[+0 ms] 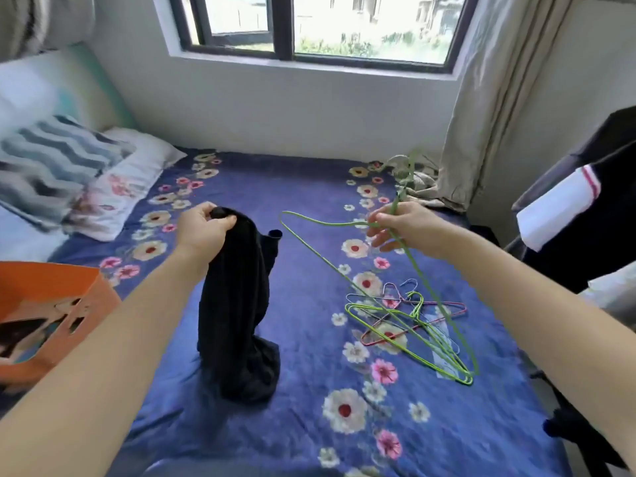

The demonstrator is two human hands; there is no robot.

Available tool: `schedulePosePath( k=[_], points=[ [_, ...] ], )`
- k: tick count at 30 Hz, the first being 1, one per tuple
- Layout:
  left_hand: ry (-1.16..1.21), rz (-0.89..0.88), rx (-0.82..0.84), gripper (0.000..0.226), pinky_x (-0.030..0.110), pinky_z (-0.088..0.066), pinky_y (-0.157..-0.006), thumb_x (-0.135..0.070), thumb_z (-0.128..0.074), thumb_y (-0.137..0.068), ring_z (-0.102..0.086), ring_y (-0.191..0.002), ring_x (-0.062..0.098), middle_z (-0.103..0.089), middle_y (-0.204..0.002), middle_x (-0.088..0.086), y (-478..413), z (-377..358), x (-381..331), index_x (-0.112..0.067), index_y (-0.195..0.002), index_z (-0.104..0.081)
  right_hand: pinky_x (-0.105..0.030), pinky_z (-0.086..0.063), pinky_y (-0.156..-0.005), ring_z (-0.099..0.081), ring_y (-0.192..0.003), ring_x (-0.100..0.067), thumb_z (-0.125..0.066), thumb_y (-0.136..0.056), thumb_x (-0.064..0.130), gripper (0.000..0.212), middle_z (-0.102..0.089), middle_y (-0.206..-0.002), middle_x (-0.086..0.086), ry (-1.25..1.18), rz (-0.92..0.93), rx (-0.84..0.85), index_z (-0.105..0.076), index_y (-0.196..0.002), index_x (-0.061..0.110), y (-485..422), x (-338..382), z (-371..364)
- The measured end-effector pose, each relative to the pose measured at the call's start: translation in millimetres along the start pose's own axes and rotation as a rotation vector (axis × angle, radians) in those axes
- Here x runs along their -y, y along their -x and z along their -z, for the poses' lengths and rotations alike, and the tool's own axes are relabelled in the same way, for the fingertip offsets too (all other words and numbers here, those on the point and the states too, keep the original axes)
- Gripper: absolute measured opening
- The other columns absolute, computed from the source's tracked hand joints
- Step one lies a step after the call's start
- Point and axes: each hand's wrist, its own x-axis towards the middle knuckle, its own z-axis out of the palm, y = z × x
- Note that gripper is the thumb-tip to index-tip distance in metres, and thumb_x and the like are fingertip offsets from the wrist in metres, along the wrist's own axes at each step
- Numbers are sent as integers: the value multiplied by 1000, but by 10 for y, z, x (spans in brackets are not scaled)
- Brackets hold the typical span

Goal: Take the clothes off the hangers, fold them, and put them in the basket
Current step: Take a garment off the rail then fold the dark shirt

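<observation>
A: Orange basket [51, 304] far L, by the bed. L hand [203, 228] clenched on top of the black garment [237, 304], its lower end bunched on the floral sheet [275, 187].
B: Risk?
A: Garment's off the green wire hanger [325, 222] but roped up. Fold it one-handed and it'll prob go in creased. R hand [395, 225] pinches that hanger at the neck, above the hanger pile [406, 321]. A careless drop could tangle the hooks.

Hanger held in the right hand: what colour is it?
The hanger is green, clearest in the head view.
</observation>
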Motion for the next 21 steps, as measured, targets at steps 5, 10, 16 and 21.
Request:
schedulePosePath(
  k=[5, 10, 16, 21],
  points=[
    [-102, 175, 24, 18, 35, -44, -73, -9, -63, -92, -55, -83, 24, -58, -89, 14, -336, -516, 505, 7, -96, -59, -27, -46, -66, -60, -61, -13, -50, -99, 9, 23, -68, -78, -8, 227, -182, -107, -64, -81, 10, -565, -1100, 226],
    [-127, 326, 103, 21, 31, -41, -67, -8, -65, -90, -54, -74, 23, -57, -75, 9, -577, -1160, 880, -10, -72, -55, -34, -43, -67, -53, -68, -24, -52, -92, 2, 36, -64, -72, -18, 245, -485, -126, -59, -58, 9, -1015, -2298, 463],
    [-168, 436, 353, 21, 26, -33, -53, 6, -62, -80, -46, -56, 17, -51, -63, 6, -565, -1447, 1072, -9, -70, -53, -31, -40, -67, -54, -77, -23, -60, -89, 7, 24, -58, -69, -12, 251, -704, -201, -57, -65, 7, -1354, -3000, 550],
    [-225, 419, 478, 32, 21, -22, -45, 13, -48, -69, -29, -49, 14, -34, -53, -3, -574, -1348, 1102, -15, -59, -38, -40, -42, -91, -57, -112, -40, -63, -85, 14, 27, -64, -116, -24, 468, -691, -316, -65, -110, 1, -1581, -2844, 274]
  ],
)
